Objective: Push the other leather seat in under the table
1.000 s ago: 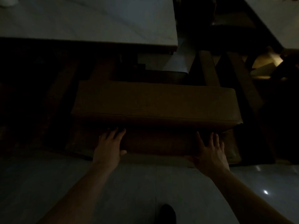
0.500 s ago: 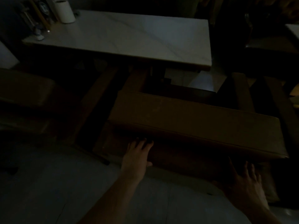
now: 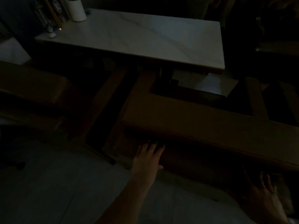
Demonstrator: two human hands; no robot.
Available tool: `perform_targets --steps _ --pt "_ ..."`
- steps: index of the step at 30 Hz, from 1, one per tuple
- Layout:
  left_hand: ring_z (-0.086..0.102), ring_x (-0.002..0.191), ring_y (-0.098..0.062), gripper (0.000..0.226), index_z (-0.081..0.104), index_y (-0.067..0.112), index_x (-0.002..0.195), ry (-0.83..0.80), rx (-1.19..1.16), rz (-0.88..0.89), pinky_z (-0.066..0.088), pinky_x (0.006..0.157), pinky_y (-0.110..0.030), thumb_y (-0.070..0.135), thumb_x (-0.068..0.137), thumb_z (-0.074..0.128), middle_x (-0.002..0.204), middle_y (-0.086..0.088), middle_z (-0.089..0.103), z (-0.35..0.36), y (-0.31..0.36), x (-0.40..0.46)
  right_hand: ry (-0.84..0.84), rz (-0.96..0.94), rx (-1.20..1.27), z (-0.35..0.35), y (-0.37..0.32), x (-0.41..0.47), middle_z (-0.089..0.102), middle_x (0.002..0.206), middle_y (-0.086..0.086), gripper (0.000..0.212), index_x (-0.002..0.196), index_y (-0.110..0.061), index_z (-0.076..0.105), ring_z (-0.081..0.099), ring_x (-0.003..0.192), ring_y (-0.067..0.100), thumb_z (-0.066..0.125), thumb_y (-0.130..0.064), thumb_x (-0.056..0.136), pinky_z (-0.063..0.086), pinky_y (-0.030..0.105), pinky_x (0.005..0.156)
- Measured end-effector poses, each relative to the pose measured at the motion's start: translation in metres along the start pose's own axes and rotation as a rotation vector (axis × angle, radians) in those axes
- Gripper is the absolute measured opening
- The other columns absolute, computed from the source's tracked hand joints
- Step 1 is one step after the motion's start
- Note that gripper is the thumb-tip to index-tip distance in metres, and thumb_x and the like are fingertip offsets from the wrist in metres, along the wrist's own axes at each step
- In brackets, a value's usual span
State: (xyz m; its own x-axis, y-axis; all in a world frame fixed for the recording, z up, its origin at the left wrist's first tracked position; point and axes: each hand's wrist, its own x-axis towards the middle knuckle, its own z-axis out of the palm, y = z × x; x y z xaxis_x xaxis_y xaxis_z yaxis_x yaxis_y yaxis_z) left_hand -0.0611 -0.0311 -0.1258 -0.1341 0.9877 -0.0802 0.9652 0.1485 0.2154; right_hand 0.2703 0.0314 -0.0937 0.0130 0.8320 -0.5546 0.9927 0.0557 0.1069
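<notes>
Dim room, both hands [image 3: 148, 160] flat against brown bench [image 3: 202, 123] front.

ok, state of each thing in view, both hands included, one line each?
left hand: fingers straight, laid against the bench front under the cushion edge.
right hand: fingers spread, at the bench front near its right end; contact too dark to tell.
bench cushion: lying flat on the bench, overhanging the front.
table: upright, marble-look top.
paper roll: standing upright at the table's far left corner.
second seat: at left, untouched.
</notes>
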Motion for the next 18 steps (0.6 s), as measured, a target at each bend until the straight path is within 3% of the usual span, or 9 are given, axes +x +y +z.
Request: perform_targets --steps 2,5,9,14,16,18 --pt "0.04 0.132 -0.029 0.081 0.042 0.036 0.141 -0.009 0.012 0.003 0.041 0.103 -0.046 0.048 0.07 0.079 0.141 0.003 0.05 0.001 -0.008 -0.002 -0.019 0.017 0.01 0.003 -0.005 -0.001 -0.02 0.162 0.016 0.106 0.118 -0.047 -0.053 -0.01 0.15 0.042 0.003 -0.098 0.045 0.011 0.056 0.122" --pt "0.048 0.126 -0.028 0.083 0.048 0.035 0.137 0.024 0.023 0.017 0.045 0.099 -0.044 0.052 0.062 0.082 0.133 0.004 0.057 0.004 -0.02 -0.006 -0.027 0.046 -0.003 0.007 -0.017 -0.005 -0.021 0.161 0.018 0.116 0.129 -0.044 -0.049 -0.012 0.149 0.041 -0.004 -0.099 0.037 0.01 0.056 0.122" --pt "0.054 0.119 -0.025 0.083 0.053 0.034 0.132 0.075 0.034 0.027 0.046 0.097 -0.041 0.054 0.057 0.084 0.127 0.004 0.061 0.003 -0.027 -0.014 -0.058 0.061 0.008 0.004 -0.026 -0.015 -0.023 0.16 0.02 0.113 0.118 -0.044 -0.056 -0.014 0.149 0.041 -0.001 -0.097 0.034 0.007 0.054 0.122" --pt "0.05 0.124 -0.025 0.077 0.048 0.034 0.137 0.061 0.046 0.038 0.042 0.103 -0.042 0.056 0.068 0.075 0.132 0.004 0.057 0.005 -0.033 -0.028 -0.094 0.045 -0.015 0.007 -0.025 -0.021 -0.024 0.16 0.019 0.117 0.139 -0.039 -0.042 -0.014 0.15 0.041 0.013 -0.097 0.053 0.008 0.053 0.123" --pt "0.05 0.125 -0.025 0.077 0.048 0.035 0.137 0.045 0.036 0.038 0.044 0.101 -0.042 0.058 0.068 0.074 0.132 0.005 0.057 0.004 -0.035 -0.036 -0.101 0.058 -0.021 0.006 -0.026 -0.024 -0.026 0.16 0.018 0.128 0.136 -0.04 -0.044 -0.016 0.149 0.039 0.003 -0.104 0.036 0.007 0.053 0.123" --pt "0.052 0.123 -0.024 0.08 0.049 0.036 0.135 0.016 0.032 0.032 0.047 0.097 -0.041 0.058 0.064 0.078 0.13 0.007 0.059 0.002 -0.037 -0.04 -0.102 0.087 -0.069 0.012 -0.025 -0.022 -0.023 0.16 0.019 0.135 0.13 -0.039 -0.049 -0.014 0.15 0.04 -0.021 -0.1 0.013 0.007 0.052 0.123"
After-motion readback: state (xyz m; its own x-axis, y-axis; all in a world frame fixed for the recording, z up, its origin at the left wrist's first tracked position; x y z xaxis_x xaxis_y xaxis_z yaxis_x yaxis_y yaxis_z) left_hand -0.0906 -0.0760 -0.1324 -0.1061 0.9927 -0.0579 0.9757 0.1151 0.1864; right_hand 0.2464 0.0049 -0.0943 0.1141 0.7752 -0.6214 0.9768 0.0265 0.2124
